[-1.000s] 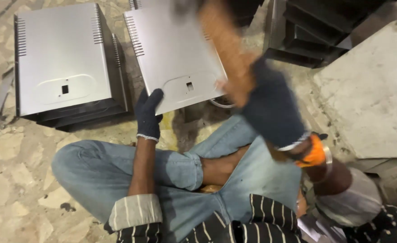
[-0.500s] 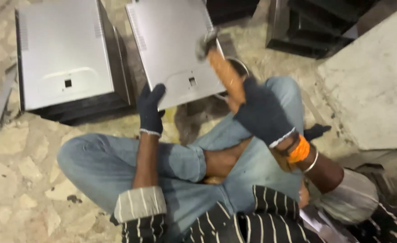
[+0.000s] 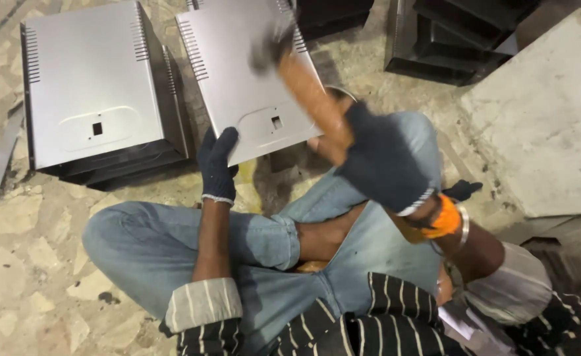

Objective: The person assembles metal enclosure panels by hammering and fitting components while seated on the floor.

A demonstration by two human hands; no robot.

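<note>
A: Head view: gloved right hand [image 3: 384, 161] fisted round the wooden-handled hammer [image 3: 304, 86], over the grey vented sheet-metal panel [image 3: 244, 72].

B: Gloved left hand [image 3: 218, 165] pinches the panel's edge; 1 stray swing could hit those fingers.

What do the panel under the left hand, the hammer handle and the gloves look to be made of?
The panel looks like thin sheet metal, grey with a dull sheen, with punched vent slots and a small square cutout. The hammer handle seems to be wood: orange-brown and matte, though blurred. The glove on the left hand and on the right hand looks like dark knitted fabric with ribbed, light-edged cuffs.
</note>
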